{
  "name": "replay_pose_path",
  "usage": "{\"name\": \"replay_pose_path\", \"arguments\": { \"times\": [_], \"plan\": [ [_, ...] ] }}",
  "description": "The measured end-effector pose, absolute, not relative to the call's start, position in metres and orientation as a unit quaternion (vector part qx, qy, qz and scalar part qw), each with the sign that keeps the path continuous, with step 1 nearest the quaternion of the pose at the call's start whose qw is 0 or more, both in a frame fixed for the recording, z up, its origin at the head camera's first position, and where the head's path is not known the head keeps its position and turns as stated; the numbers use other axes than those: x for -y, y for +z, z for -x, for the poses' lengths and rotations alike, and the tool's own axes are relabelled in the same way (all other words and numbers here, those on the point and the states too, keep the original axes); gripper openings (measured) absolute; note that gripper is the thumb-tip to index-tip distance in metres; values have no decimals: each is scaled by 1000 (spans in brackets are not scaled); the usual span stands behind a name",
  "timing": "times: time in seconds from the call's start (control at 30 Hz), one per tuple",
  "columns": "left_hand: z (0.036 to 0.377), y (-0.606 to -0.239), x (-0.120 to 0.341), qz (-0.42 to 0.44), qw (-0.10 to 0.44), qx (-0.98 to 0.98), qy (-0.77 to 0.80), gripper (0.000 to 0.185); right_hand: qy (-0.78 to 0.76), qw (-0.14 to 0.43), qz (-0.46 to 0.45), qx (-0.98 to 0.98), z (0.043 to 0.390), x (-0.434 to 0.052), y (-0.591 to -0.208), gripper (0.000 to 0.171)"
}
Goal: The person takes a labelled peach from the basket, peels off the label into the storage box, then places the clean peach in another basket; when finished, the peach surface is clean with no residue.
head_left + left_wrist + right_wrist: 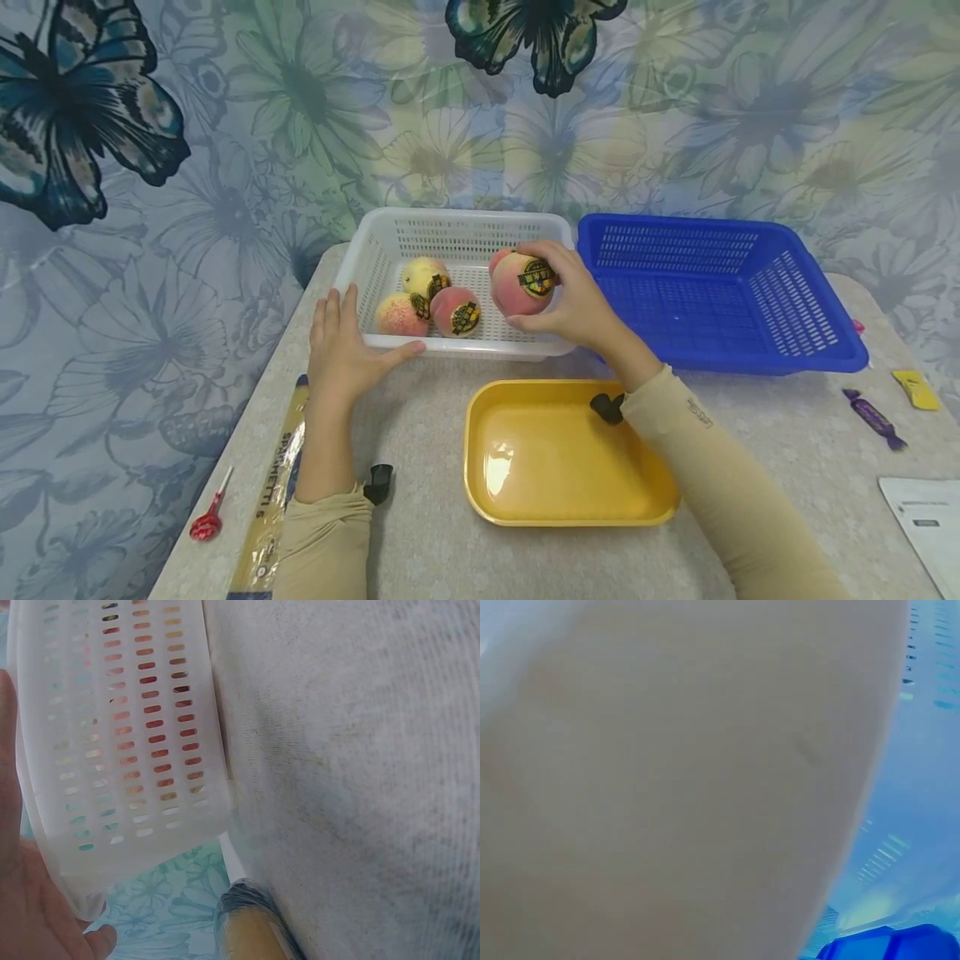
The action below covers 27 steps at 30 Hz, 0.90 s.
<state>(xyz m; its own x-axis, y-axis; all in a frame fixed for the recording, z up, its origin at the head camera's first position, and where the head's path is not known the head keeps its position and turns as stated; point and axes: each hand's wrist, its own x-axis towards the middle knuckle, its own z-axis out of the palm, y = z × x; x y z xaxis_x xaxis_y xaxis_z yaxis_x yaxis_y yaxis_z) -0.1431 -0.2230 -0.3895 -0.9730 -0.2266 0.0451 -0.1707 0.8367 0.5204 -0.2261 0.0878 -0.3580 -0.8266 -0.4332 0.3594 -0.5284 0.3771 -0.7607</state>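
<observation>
My right hand (573,296) grips a pink peach (517,285) with a black and gold sticker, over the right end of a white basket (480,346). Part of another peach (498,258) shows behind the held one. Three more stickered peaches lie in the basket's left half: a yellowish one (422,273), a speckled one (397,317) and a pink one (452,307). At the left front corner, my left hand (341,354) rests on the basket rim with fingers straight and thumb spread. In the left wrist view, this hand (34,900) lies along the slotted basket wall (127,750).
A blue basket (720,362) stands right of the white one. In front sits a yellow tray (555,512), partly under my right forearm. A spaghetti packet (266,492) and red lollipop (206,523) lie left; a purple-wrapped candy (873,419), yellow packet (917,390) and paper sheet (926,525) right.
</observation>
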Motion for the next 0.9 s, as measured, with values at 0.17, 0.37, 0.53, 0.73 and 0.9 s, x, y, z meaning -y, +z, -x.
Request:
{"name": "replay_pose_path", "arguments": {
  "times": [0.17,0.37,0.53,0.73,0.9],
  "plan": [
    [143,-392,224,-99,57,956,-272,138,481,66,-294,823,222,-88,-358,82],
    [144,-393,225,-103,57,951,-284,143,479,79,-288,825,217,-91,-355,83],
    [145,-394,224,-106,53,950,-288,144,482,74,-286,825,213,-94,-353,83],
    [144,-392,223,-106,49,952,-283,145,481,84,-299,820,209,-98,-352,82],
    [143,-394,225,-108,54,949,-293,146,484,83,-308,815,205,-100,-350,83]
  ]
}}
